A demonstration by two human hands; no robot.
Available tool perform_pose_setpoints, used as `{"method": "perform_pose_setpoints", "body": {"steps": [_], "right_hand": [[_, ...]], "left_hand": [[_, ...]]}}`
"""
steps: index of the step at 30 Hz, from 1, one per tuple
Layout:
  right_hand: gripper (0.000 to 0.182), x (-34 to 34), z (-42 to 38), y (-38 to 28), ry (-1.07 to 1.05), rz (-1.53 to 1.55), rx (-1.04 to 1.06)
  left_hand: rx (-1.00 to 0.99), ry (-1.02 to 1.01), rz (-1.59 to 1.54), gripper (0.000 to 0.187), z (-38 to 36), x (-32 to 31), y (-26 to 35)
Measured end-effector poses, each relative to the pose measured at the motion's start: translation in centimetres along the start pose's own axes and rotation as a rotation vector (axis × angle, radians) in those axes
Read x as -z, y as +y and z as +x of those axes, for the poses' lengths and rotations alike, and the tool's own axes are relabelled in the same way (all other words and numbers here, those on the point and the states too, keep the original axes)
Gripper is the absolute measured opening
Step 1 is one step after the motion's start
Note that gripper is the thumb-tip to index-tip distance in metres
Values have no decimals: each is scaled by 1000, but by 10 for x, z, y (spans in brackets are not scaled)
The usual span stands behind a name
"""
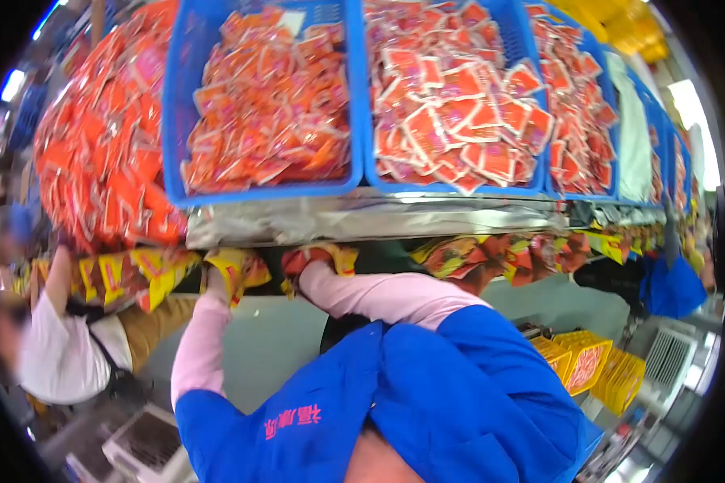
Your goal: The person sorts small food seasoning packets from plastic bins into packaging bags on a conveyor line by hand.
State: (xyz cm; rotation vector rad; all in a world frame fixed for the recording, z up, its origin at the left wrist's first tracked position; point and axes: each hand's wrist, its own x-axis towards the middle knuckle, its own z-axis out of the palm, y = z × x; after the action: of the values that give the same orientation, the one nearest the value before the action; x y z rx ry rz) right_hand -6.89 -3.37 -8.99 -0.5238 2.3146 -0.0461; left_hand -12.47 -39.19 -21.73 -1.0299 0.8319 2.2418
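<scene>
My left hand, at the end of a pink sleeve, is closed on a yellow-and-red plastic bag on the dark belt; the bag hides most of its fingers. Just to the right, my right hand reaches across to another red-and-yellow bag and appears closed on its near side, the fingers partly hidden. Between the two hands a strip of dark belt shows. Above them, blue crates hold many small red-and-white packets.
A metal ledge runs between crates and belt. More bags lie along the belt at left and right. Loose red packets are heaped at left, beside a person in a white shirt. Yellow crates stand at lower right.
</scene>
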Motion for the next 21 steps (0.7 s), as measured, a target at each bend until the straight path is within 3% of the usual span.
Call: {"method": "perform_pose_setpoints", "body": {"steps": [1,2,4,5,6,7,8,9,10,11,12,13,15,16,17,19,21], "right_hand": [[24,18,-14,1,2,57,44],[24,38,-26,6,-8,118,106],[25,76,-56,21,-33,263,256],[26,96,-66,20,-48,325,341],[25,148,-109,47,-76,526,269],[25,159,-130,76,186,542,91],[22,155,-140,110,624,539,-93],[33,142,-129,155,857,617,-417],[50,142,-131,202,857,450,-519],[60,121,-117,233,876,322,-650],[48,100,-96,251,905,276,-649],[48,100,-93,255,904,279,-662],[34,97,-96,266,884,405,-505],[24,85,-100,281,1002,435,-460],[24,86,-112,283,1079,360,-554],[21,116,-178,250,1106,696,-544],[20,112,-234,217,948,1065,-190]], "left_hand": [[-105,-352,114,51,11,1,-4],[-95,-375,114,51,1,-52,-10],[-173,-83,1840,42,-98,-49,55],[-208,163,2677,38,-126,-116,43],[-326,76,2635,31,-156,-149,56],[-443,-1,2586,24,-175,-186,68],[-591,21,2433,16,-182,-222,67],[-1032,-119,2048,15,-183,-264,50],[-998,2,2120,20,-157,-283,46],[-1154,-147,1948,23,-125,-311,29],[-1185,-226,1874,27,-91,-336,8],[-1126,-287,2009,40,-56,-361,-10],[-1010,-146,2413,65,21,-392,-56],[-1097,-100,2626,61,41,-394,-74],[-1086,-99,2688,55,61,-395,-83],[-1276,-19,2692,38,69,-402,-82],[-1457,-115,2305,35,22,-404,-66]]}}
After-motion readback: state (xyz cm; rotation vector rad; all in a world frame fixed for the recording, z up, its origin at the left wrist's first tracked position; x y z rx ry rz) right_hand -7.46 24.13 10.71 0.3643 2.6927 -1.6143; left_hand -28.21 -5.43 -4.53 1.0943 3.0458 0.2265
